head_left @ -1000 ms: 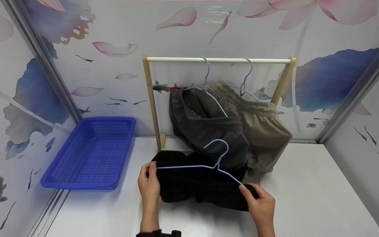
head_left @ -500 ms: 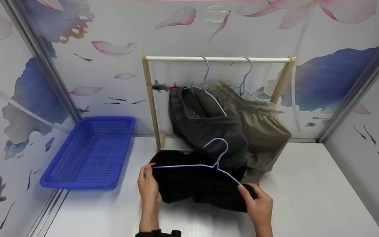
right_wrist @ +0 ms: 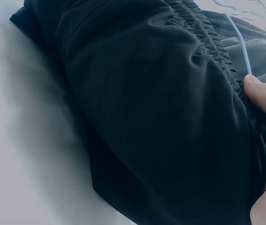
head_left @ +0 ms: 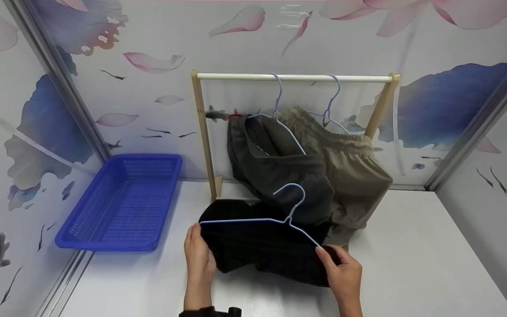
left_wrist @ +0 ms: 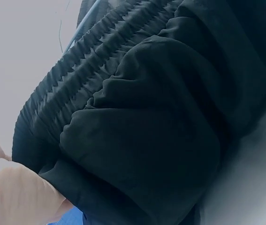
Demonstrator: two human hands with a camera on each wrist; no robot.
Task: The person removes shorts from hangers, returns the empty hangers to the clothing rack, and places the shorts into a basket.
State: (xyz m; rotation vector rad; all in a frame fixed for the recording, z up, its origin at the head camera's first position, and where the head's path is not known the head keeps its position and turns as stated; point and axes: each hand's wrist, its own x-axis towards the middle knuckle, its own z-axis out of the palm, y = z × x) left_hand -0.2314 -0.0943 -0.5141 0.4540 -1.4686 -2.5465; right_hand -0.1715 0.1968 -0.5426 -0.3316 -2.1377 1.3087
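A pair of black pants (head_left: 275, 255) with a gathered elastic waistband (left_wrist: 83, 77) is held above the white table. Along its waist runs a light blue wire hanger (head_left: 240, 220), its hook pointing up. My left hand (head_left: 198, 251) pinches the waistband at the hanger's left end; some of its fingers are hidden by the cloth. At the other end, my right hand (head_left: 345, 270) grips the waistband, with the thumb against the hanger's right arm (right_wrist: 245, 54). The hanger's right tip is hidden by the hand and fabric.
Behind stands a wooden clothes rack with a white rail (head_left: 236, 76). Dark grey pants (head_left: 280, 176) and khaki pants (head_left: 354, 171) hang there on blue hangers. A blue plastic basket (head_left: 66, 244) sits to the left on the white table (head_left: 420, 264).
The hanger's left end has come to my left hand's fingertips, and that hand's fingers have drawn closer in. My right hand has shifted slightly left with the pants.
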